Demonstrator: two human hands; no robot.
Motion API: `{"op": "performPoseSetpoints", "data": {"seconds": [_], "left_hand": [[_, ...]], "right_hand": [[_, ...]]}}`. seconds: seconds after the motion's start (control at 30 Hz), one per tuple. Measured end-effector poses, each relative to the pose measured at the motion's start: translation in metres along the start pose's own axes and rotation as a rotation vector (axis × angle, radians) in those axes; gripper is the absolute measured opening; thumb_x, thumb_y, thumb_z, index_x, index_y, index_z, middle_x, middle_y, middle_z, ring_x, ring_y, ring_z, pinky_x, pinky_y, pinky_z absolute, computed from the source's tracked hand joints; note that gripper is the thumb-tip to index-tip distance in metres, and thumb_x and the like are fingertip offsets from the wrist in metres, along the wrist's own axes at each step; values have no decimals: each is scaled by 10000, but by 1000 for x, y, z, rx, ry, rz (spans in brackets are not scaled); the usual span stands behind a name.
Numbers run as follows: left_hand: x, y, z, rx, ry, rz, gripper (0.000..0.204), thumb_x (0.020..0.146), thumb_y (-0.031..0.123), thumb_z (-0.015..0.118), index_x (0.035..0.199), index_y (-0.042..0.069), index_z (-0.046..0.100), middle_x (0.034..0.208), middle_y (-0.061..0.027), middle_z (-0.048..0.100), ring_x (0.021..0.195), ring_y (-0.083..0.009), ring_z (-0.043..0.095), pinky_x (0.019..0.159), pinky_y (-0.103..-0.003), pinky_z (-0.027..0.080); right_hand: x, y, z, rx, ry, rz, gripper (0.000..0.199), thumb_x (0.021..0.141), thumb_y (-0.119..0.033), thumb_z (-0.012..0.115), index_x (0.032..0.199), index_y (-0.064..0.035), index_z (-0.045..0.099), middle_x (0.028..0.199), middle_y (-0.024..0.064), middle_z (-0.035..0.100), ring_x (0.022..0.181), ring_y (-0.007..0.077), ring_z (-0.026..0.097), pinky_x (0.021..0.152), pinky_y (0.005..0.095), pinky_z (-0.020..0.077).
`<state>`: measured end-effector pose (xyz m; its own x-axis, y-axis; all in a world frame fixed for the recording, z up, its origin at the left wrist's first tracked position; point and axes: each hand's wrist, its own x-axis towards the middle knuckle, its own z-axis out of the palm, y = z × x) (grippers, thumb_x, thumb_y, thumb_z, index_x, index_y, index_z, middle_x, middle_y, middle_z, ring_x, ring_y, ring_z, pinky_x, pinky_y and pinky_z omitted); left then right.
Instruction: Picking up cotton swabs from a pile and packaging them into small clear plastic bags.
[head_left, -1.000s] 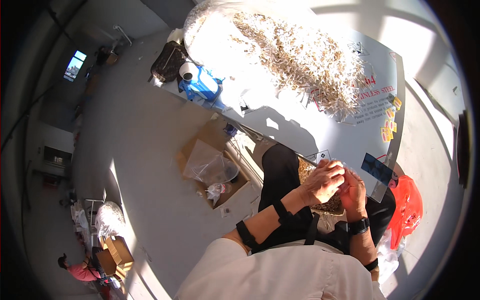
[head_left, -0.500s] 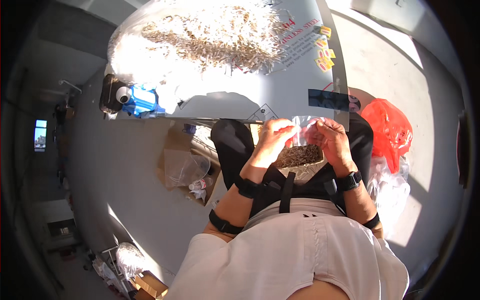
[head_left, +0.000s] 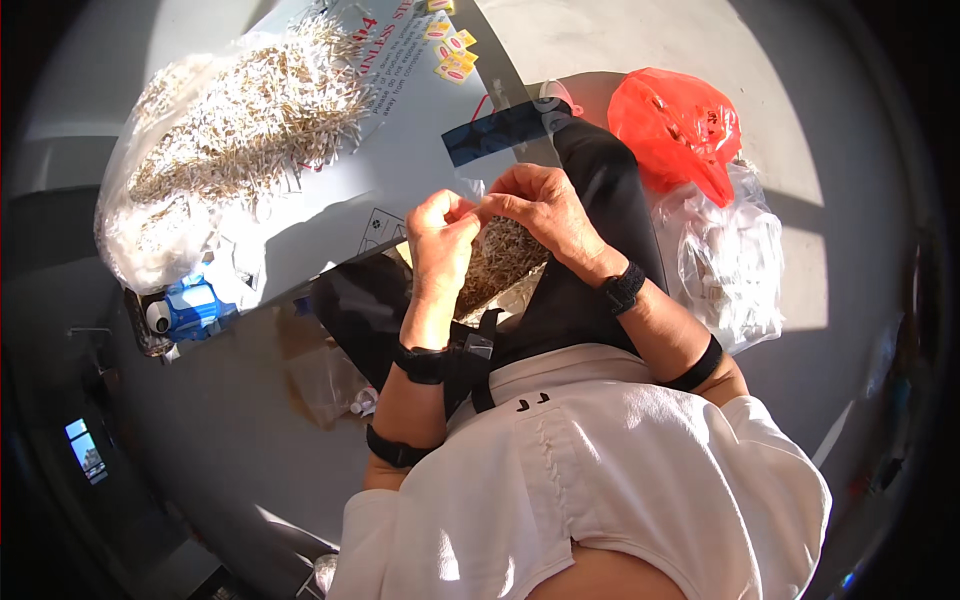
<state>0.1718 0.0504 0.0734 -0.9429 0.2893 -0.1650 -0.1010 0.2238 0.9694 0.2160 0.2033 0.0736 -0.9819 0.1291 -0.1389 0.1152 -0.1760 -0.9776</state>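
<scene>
My left hand (head_left: 440, 235) and my right hand (head_left: 545, 210) meet over my lap, both pinching the top of a small clear plastic bag (head_left: 500, 265) filled with thin tan pieces. The bag hangs between the hands against my black trousers. A big heap of the same small tan and white pieces (head_left: 240, 110) lies spread on a clear sheet on the white table (head_left: 400, 170) in front of me. Black bands sit on both wrists and forearms.
A red plastic bag (head_left: 680, 125) and a clear bag of white items (head_left: 735, 255) lie on the floor to my right. A blue and white object (head_left: 190, 308) sits at the table's left end. A cardboard box with plastic (head_left: 325, 375) rests on the floor below.
The view has swung, so the table and heap moved toward the upper left. Both hands stay together on the small bag, now held lower over my lap.
</scene>
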Motion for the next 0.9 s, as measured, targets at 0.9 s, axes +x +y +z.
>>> {"op": "performPoseSetpoints", "data": {"seconds": [0.9], "left_hand": [[108, -9, 92, 173, -214, 240, 142, 787, -77, 596, 899, -6, 647, 742, -66, 659, 674, -129, 629, 636, -273, 507]], "right_hand": [[9, 31, -65, 914, 449, 556, 192, 910, -235, 665, 852, -61, 609, 665, -25, 552, 579, 45, 454, 498, 187, 350]]}}
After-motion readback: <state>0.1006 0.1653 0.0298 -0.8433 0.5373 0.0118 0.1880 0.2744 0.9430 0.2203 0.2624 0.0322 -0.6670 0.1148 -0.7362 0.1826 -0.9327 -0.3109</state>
